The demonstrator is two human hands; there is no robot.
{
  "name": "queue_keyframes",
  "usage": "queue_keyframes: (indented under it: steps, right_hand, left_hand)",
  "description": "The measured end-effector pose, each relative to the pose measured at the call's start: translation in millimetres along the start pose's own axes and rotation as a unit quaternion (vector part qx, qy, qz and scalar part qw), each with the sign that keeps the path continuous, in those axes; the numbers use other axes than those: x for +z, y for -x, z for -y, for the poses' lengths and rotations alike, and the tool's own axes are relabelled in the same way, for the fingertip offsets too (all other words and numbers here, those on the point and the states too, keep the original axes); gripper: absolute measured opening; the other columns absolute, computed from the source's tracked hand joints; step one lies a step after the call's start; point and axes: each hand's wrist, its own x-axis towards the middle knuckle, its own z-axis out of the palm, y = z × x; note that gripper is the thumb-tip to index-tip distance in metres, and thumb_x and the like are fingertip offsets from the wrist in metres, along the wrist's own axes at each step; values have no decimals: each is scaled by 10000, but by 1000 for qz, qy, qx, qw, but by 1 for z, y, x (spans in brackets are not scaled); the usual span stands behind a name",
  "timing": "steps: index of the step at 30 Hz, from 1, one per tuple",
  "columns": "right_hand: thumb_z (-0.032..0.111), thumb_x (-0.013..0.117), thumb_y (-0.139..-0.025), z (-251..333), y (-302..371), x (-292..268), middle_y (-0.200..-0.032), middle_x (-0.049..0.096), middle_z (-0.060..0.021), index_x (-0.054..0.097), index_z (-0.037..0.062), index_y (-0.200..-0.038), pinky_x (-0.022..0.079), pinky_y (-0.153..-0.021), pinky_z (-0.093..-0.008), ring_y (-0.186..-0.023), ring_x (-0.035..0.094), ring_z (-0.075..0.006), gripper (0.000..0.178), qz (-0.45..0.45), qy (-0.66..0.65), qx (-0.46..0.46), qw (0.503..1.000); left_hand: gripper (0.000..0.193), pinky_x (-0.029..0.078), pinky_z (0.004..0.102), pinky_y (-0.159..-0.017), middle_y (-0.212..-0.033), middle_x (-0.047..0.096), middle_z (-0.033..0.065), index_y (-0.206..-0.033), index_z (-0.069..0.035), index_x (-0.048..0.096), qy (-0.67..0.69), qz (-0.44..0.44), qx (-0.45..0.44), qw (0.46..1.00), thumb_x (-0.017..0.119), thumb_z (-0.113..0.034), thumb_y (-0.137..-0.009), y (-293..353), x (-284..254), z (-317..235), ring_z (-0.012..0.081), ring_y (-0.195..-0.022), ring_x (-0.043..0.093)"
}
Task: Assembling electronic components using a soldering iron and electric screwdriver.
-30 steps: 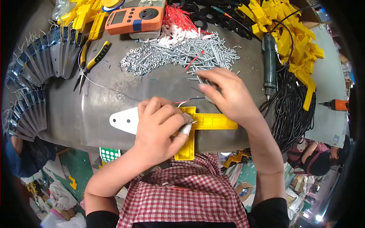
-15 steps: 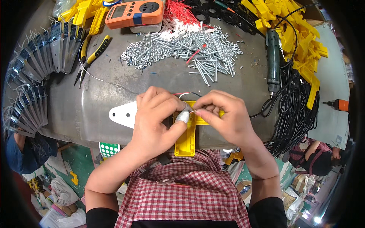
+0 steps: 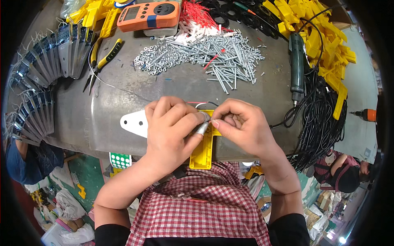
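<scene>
Yellow case (image 3: 201, 156), one of it, right under my two hands.
My left hand (image 3: 174, 127) and right hand (image 3: 247, 128) are both closed, pinching thin wire ends (image 3: 210, 121) over the case; my fingers hide most of them. Three wires (image 3: 197, 102), red, white and dark, bend just behind it. One white plate (image 3: 133, 124) with two holes showing lies left of it. Far behind it, to the left, is one orange meter (image 3: 141, 20), its writing too small to read.
</scene>
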Motion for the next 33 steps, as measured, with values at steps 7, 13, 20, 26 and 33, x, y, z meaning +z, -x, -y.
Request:
queue_keyframes:
  steps: [7, 13, 20, 26, 33]
  right_hand:
    - [78, 646, -766, 3, -4, -1, -679, 514, -27, 608, -8, -858, 321, -471, -249, -511, 370, -50, 131, 18, 44, 10, 999]
    - [81, 653, -762, -2, -4, 0, -660, 513, -26, 617, -13, -878, 323, -470, -247, -508, 362, -48, 153, 8, 34, -12, 999]
    - [88, 647, -780, -2, -6, -4, -645, 512, -24, 613, -31, -879, 327, -477, -244, -538, 367, -35, 159, 47, -60, 77, 994]
    - [75, 628, -795, 1, -11, -6, -685, 564, -30, 602, -24, -943, 389, -525, -262, -600, 458, -33, 180, 77, -80, 86, 990]
    - [92, 641, -785, 13, 9, -4, -761, 578, -125, 587, 33, -864, 454, -585, -379, -662, 580, -302, 113, 12, 208, -70, 976]
  left_hand:
    - [339, 324, 385, -780, -860, 602, 14, -912, -95, 612, -49, -46, 7, 998, 684, -24, -588, 3, 3, -5, 222, -848, 540]
    - [568, 316, 400, -799, -858, 632, -4, -1137, -77, 514, -5, -71, 17, 997, 697, -7, -604, 12, 11, -6, 174, -769, 605]
    - [609, 331, 387, -796, -867, 642, -22, -1187, -65, 464, 48, -103, 30, 993, 699, 37, -634, 11, 14, -5, 168, -726, 607]
    - [625, 338, 378, -793, -848, 634, -17, -1165, -58, 483, 31, -79, 17, 996, 707, 28, -588, 10, 12, -8, 176, -729, 602]
    - [581, 351, 358, -794, -793, 604, -13, -1161, -66, 497, -20, -30, 15, 999, 696, -24, -617, -3, 7, -4, 189, -744, 585]
